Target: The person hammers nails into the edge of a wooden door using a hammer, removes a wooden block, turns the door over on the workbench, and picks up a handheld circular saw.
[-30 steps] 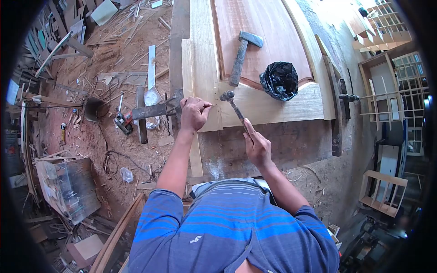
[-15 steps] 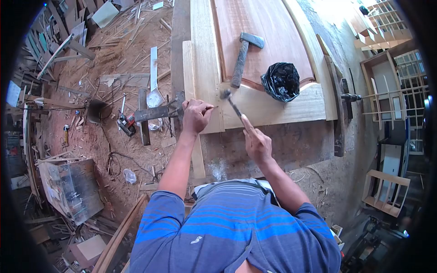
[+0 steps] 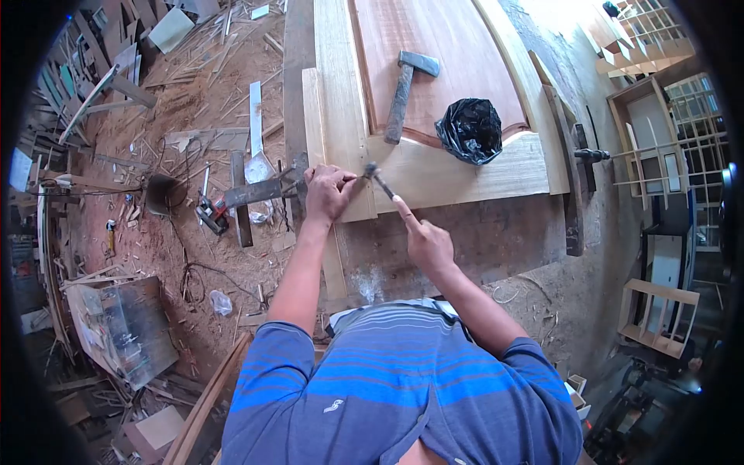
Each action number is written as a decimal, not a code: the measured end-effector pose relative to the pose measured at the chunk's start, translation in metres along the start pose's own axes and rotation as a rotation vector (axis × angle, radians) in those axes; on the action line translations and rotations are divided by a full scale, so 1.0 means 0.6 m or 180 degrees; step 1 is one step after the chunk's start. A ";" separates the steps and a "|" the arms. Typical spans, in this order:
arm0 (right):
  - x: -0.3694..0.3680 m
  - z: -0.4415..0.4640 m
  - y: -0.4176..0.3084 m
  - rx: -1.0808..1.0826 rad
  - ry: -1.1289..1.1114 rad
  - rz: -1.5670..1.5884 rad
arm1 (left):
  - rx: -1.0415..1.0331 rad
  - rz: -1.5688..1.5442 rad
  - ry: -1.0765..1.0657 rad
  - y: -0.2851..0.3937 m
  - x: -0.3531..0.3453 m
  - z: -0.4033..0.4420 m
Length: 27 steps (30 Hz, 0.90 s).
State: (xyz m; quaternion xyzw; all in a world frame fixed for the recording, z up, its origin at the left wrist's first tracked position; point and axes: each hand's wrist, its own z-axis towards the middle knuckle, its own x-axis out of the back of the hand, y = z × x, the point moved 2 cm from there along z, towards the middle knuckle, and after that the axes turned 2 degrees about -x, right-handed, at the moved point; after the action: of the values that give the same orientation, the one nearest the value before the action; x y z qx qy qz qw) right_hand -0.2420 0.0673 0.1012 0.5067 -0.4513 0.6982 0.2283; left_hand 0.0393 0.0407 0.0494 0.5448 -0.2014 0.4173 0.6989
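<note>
My right hand (image 3: 430, 244) grips the handle of a small hammer (image 3: 380, 180), its head close to the fingertips of my left hand. My left hand (image 3: 329, 191) is pinched at the lower left corner of a wooden panel door (image 3: 504, 168); a thin, dark thing shows at its fingertips, too small to make out. A larger hammer (image 3: 400, 101) lies on the door panel. Right of it stands a black plastic bag (image 3: 470, 132), open at the top, its contents unclear.
Under the door is a worn workbench (image 3: 457, 240), with a metal clamp (image 3: 267, 191) at its left and another clamp (image 3: 590, 155) at its right. A power tool (image 3: 211, 215) and wood scraps lie on the floor. Wooden frames (image 3: 659, 318) stand at the right.
My right hand has moved left with the small hammer, whose head has come closer to my left fingertips. My left hand stays pinched at the door corner. The view has shifted slightly.
</note>
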 end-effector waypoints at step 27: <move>0.019 -0.038 -0.017 0.0012 0.0601 0.0668 | -0.0160 -0.0092 -0.0030 0.024 0.015 -0.035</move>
State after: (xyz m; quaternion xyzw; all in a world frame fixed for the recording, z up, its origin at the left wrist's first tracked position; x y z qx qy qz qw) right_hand -0.2501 0.0902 0.1137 0.3892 -0.4770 0.7636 0.1945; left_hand 0.0291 0.0642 0.0578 0.5319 -0.2072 0.3995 0.7174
